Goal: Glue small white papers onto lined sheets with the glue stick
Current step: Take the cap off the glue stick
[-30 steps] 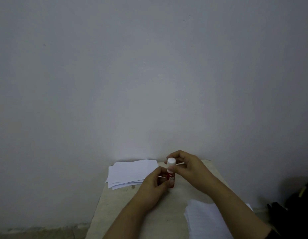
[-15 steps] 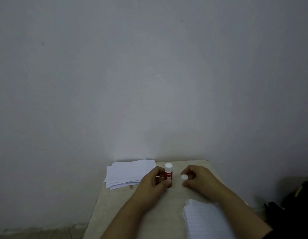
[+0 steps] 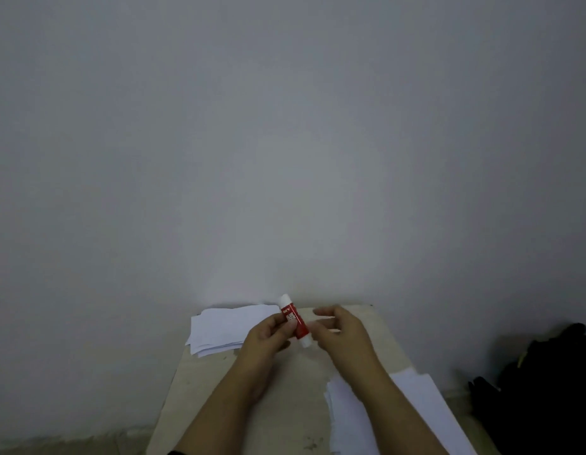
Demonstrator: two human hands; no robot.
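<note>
small papers [image 3: 231, 330] at table's [image 3: 278, 418] far left, lined sheets [image 3: 383, 418] near right, glue stick [image 3: 294, 320] between

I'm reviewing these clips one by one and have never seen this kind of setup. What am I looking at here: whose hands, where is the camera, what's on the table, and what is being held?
There is no robot: a person works with bare hands, filmed by one wide-angle camera worn on the head, looking forward and down. That is why a blank wall fills most of the picture. The left hand grips a red glue stick, tilted above the small table. The right hand is beside the stick's lower end with fingers loosely curled; whether it holds the cap I cannot tell. A pile of small white papers lies far left, lined sheets near right. A dark bag sits off the table.
</note>
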